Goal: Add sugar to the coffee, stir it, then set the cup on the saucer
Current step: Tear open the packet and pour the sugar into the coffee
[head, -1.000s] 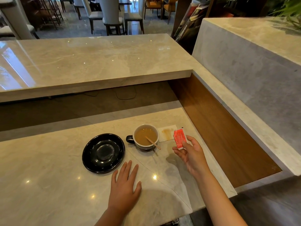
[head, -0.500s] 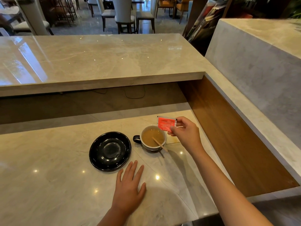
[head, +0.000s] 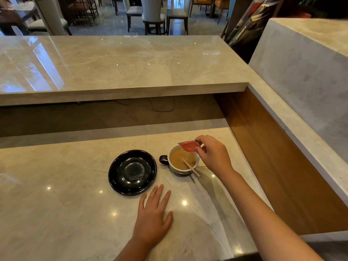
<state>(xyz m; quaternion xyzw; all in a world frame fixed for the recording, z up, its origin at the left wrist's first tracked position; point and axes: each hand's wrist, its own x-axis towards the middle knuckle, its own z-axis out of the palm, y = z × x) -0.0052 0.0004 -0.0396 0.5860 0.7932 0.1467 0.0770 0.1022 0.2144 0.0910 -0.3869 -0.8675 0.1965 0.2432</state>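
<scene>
A cup (head: 174, 169) with a dark handle on its left holds light brown coffee (head: 179, 159). A wooden stir stick (head: 191, 167) leans in it, poking over the near right rim. My right hand (head: 212, 155) pinches a red sugar packet (head: 188, 146), held tilted just above the cup's far rim. To the left of the cup a black saucer (head: 132, 172) sits bare on the marble counter. My left hand (head: 153, 217) lies flat on the counter, fingers spread, in front of the saucer.
A raised marble ledge (head: 122, 72) runs across behind the lower counter (head: 56, 213). A wooden side panel (head: 282, 166) and a marble wall (head: 305, 76) close the right side. Chairs (head: 154, 14) stand in the background.
My right hand has carried the red packet from the right of the cup to above its far rim and tilted it. The left hand stays flat.
</scene>
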